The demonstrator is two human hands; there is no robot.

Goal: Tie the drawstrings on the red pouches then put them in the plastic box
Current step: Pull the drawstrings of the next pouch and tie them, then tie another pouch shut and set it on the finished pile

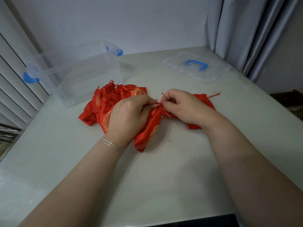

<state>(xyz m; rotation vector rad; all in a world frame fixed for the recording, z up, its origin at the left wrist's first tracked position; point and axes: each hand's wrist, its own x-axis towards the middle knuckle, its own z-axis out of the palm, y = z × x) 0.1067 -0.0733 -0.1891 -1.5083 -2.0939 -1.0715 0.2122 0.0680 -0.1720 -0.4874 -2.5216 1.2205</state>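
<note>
A red satin pouch [148, 130] with gold embroidery lies at the table's middle, its neck gathered. My left hand [129, 117] and my right hand [182, 105] both pinch its red drawstring [161, 106] at the neck. A pile of several red pouches [106, 102] sits just left of my left hand. Another red pouch [203, 99] lies partly under my right hand, its cord trailing right. The clear plastic box [77, 74] with blue latches stands open at the back left; I see no pouch inside it.
The box's clear lid [195, 68] with a blue handle lies flat at the back right. Grey curtains [255, 35] hang at the right, slatted blinds [14, 82] at the left. The pale table [157, 177] ends at a dark front edge.
</note>
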